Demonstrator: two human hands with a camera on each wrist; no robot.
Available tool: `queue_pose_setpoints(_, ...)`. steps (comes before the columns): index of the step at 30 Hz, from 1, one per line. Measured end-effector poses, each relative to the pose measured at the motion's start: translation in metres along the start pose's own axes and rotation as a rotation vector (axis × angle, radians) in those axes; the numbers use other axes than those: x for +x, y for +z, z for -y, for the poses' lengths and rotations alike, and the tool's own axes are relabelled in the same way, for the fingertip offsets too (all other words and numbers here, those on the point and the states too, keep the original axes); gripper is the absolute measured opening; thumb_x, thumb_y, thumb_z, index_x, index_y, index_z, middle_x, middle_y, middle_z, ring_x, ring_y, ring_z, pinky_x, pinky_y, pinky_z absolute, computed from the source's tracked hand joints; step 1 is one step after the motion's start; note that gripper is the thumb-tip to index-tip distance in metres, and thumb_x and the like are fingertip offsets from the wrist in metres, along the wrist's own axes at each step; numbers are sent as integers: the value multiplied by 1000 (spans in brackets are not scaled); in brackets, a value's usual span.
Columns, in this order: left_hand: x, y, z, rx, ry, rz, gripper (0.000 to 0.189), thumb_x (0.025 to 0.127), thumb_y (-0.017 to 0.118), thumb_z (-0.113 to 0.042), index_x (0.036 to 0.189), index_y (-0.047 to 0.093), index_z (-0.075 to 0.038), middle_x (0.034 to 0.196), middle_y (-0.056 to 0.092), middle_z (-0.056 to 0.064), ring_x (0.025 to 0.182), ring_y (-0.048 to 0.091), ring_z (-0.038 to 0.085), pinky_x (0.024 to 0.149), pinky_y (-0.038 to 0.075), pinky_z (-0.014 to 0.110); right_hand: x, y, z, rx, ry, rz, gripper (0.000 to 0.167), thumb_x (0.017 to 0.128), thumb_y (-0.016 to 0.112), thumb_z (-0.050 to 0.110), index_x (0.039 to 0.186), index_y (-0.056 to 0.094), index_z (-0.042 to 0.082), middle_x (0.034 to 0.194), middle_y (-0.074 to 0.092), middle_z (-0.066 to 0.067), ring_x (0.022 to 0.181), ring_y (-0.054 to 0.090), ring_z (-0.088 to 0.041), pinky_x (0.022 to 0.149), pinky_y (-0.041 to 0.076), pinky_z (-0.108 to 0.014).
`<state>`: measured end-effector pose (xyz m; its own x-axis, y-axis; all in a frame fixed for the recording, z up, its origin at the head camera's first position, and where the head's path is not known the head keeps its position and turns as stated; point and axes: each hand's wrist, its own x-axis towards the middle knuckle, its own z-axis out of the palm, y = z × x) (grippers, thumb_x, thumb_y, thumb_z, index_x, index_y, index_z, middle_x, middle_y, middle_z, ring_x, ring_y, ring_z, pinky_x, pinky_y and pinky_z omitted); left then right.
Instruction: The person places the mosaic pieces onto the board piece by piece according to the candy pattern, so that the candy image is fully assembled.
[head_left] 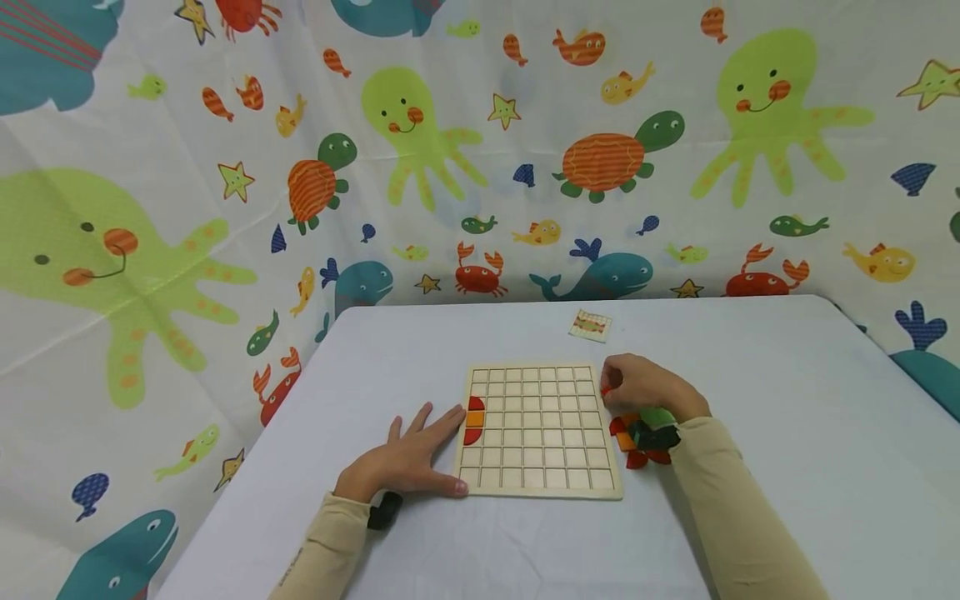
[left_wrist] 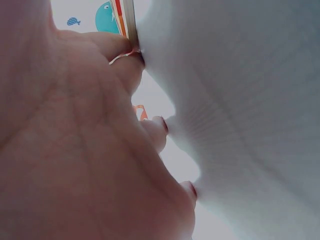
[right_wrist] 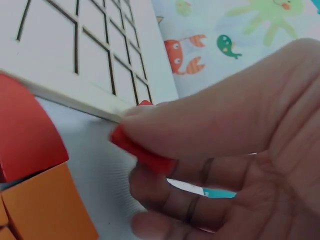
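Note:
A square wooden grid board (head_left: 543, 493) lies on the white table. Along its left column sit an orange square block (head_left: 475, 419) and two red quarter-round blocks, one above it (head_left: 476, 403) and one below it (head_left: 472, 436). My left hand (head_left: 408, 461) rests spread at the board's left edge, thumb and a fingertip touching it. Beside the right edge, my right hand (head_left: 645, 387) pinches a red block (right_wrist: 142, 150) between thumb and fingers; its full shape is hidden. Under the right wrist lies a pile of loose blocks (head_left: 626, 442), red, orange and green, partly covered.
A small pattern card (head_left: 590, 326) lies on the table (head_left: 795, 400) behind the board. Beyond the table's far edge hangs a white cloth printed with sea animals (head_left: 450, 167). Dark wrist cameras are strapped at both wrists.

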<state>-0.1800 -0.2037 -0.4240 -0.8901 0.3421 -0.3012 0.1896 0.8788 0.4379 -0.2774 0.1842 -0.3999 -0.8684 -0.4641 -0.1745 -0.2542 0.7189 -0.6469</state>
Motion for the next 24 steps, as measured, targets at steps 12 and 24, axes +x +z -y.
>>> queue_pose_setpoints(12, -2, -1, 0, 7, 11, -6, 119, 80, 89, -58, 172, 26, -18, 178, 22, 3, 163, -1, 41, 122, -8, 73, 7, 2, 2, 205, -131, -135, 13, 100, 66, -2, 113, 67, -8, 100, 66, -13, 83, 65, -25, 80, 59, -38)
queue_pose_setpoints(24, -5, 1, -1, 12, 15, -11, 118, 80, 89, -58, 172, 26, -18, 178, 22, 2, 164, -1, 40, 122, -7, 73, 16, 16, 14, 328, -195, -289, 23, 102, 73, 8, 118, 70, -8, 97, 74, -11, 78, 68, -34, 71, 55, -37)
